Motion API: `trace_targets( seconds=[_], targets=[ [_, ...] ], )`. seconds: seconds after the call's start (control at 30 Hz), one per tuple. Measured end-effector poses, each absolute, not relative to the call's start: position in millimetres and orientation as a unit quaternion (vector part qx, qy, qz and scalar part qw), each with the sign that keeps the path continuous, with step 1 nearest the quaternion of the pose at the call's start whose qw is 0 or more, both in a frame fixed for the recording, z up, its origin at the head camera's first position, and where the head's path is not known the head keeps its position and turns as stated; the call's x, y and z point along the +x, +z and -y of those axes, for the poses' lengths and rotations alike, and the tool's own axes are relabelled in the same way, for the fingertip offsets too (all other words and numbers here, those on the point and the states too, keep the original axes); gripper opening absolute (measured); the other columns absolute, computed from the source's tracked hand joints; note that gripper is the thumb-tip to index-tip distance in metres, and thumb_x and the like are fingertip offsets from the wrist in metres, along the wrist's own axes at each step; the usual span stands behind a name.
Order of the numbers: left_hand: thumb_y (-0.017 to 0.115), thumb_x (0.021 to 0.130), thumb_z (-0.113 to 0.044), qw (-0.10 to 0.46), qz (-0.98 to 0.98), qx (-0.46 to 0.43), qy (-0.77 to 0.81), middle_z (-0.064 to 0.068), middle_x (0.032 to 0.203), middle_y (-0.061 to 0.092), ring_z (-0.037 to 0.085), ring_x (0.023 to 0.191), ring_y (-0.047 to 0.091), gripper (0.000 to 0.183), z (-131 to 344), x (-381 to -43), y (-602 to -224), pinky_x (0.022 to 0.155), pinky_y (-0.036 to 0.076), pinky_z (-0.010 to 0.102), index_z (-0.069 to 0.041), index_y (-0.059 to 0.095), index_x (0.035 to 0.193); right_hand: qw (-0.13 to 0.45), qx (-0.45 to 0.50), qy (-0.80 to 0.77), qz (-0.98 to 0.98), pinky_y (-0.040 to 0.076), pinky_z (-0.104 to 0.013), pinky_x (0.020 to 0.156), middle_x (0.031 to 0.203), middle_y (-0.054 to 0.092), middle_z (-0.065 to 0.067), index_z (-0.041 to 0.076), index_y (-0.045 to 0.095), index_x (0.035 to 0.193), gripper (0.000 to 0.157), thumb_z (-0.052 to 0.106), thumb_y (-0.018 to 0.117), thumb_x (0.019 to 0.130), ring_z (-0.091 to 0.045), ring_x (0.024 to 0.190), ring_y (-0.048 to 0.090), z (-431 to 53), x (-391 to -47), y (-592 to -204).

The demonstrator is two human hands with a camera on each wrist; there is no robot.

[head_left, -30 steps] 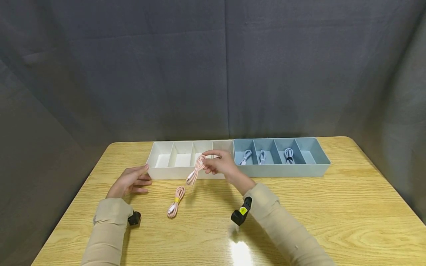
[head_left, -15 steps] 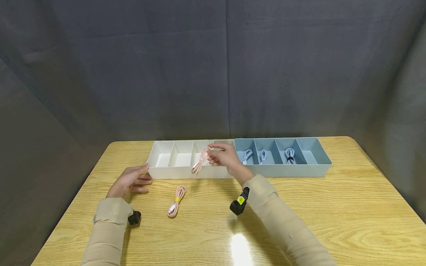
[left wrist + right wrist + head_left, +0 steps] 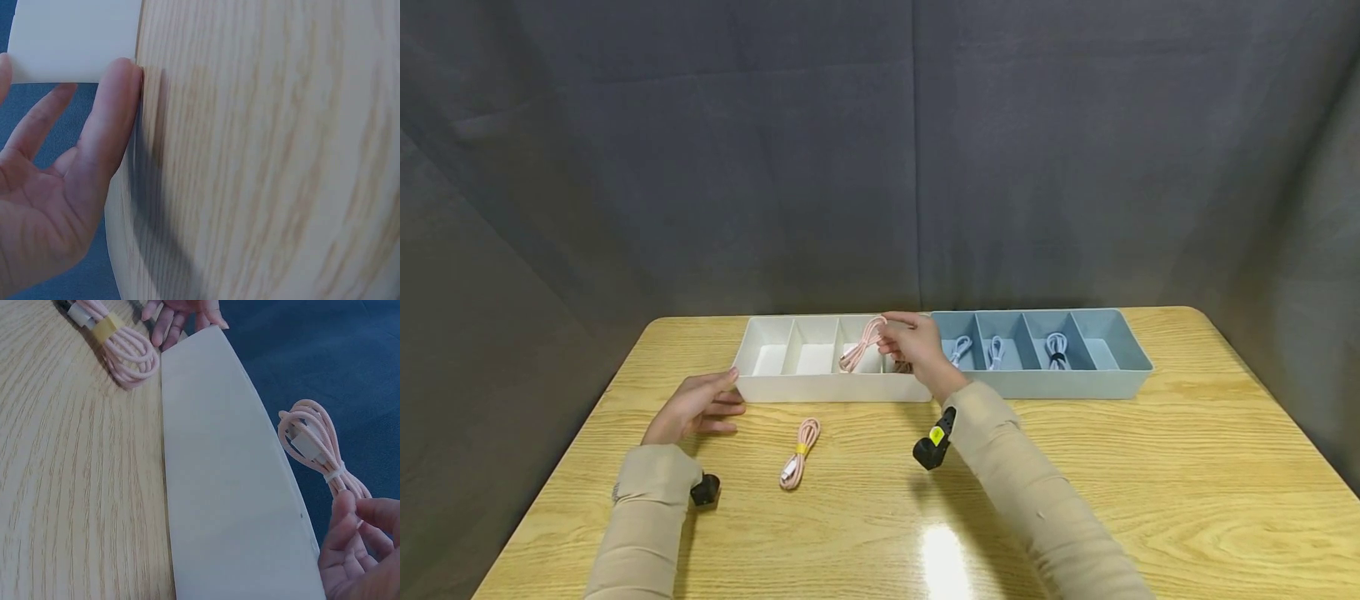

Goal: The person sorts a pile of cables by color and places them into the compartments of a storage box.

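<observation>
My right hand [image 3: 913, 342] pinches a coiled pink charging cable [image 3: 863, 343] by one end, over the third compartment from the left of the white divided box [image 3: 835, 388]. In the right wrist view a white tie binds this cable [image 3: 310, 435], and its plug lies against the coil. At the box's left end, my left hand [image 3: 700, 404] rests its fingertips on the near corner with fingers extended. The left wrist view has these fingers [image 3: 115, 112] lying against the white wall. A second pink cable [image 3: 800, 454], wrapped in a yellow band, lies on the table before the box.
A blue divided box [image 3: 1060, 384] stands end to end with the white one on the right. Bundled pale cables [image 3: 1057, 351] lie in three of its compartments. Something brownish [image 3: 902, 367] shows in the white box's rightmost compartment, partly behind my right hand. Grey cloth [image 3: 775, 167] hangs behind the table.
My right hand has carried the pink cable rightward and away from me, from in front of the white box to over its compartment. The left hand has stayed at the corner.
</observation>
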State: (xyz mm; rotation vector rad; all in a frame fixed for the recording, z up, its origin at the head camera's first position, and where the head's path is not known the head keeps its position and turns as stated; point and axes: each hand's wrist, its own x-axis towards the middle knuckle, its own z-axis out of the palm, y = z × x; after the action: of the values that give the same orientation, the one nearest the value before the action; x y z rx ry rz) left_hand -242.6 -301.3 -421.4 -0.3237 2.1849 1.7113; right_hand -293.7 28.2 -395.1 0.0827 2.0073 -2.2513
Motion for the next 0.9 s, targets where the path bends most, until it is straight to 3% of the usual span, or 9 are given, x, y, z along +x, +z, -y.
trace_targets(
  seconds=[0.17,0.27,0.5,0.9],
  targets=[
    [0.053,0.088,-0.049,0.176,-0.767,-0.113,0.606,0.01,0.099,0.061,0.017,0.084,0.064,0.079,301.6,-243.3,-422.3,0.073,0.055,0.04,0.005,0.027,0.139,0.078,0.037,-0.739,-0.668,0.05,-0.017,0.045,0.084,0.066,-0.022,-0.001,0.049,0.129,0.044,-0.005,0.055,0.086,-0.009,0.049,0.06,-27.6,-293.1,-397.5],
    [0.053,0.087,-0.05,0.176,-0.767,-0.114,0.606,0.011,0.099,0.06,0.017,0.083,0.064,0.08,302.1,-243.3,-422.6,0.074,0.055,0.04,0.005,0.027,0.139,0.082,0.035,-0.739,-0.668,0.051,-0.017,0.046,0.092,0.064,-0.026,-0.002,0.048,0.13,0.046,-0.007,0.056,0.084,-0.009,0.05,0.06,-27.6,-292.1,-399.9],
    [0.053,0.086,-0.051,0.174,-0.77,-0.115,0.603,0.012,0.101,0.059,0.017,0.083,0.064,0.082,301.9,-243.1,-422.3,0.074,0.055,0.04,0.005,0.027,0.139,0.083,0.012,-0.725,-0.683,0.052,-0.019,0.05,0.073,0.066,-0.013,-0.005,0.055,0.121,0.039,-0.004,0.061,0.083,-0.009,0.051,0.059,-29.5,-285.9,-398.2],
    [0.053,0.086,-0.051,0.176,-0.77,-0.112,0.603,0.012,0.103,0.06,0.017,0.084,0.064,0.082,301.9,-242.6,-421.7,0.074,0.055,0.04,0.005,0.027,0.139,0.124,-0.041,-0.717,-0.684,0.054,-0.022,0.056,0.083,0.066,-0.013,-0.008,0.055,0.118,0.033,0.001,0.059,0.086,-0.012,0.059,0.062,-23.2,-266.2,-388.9]
  ],
)
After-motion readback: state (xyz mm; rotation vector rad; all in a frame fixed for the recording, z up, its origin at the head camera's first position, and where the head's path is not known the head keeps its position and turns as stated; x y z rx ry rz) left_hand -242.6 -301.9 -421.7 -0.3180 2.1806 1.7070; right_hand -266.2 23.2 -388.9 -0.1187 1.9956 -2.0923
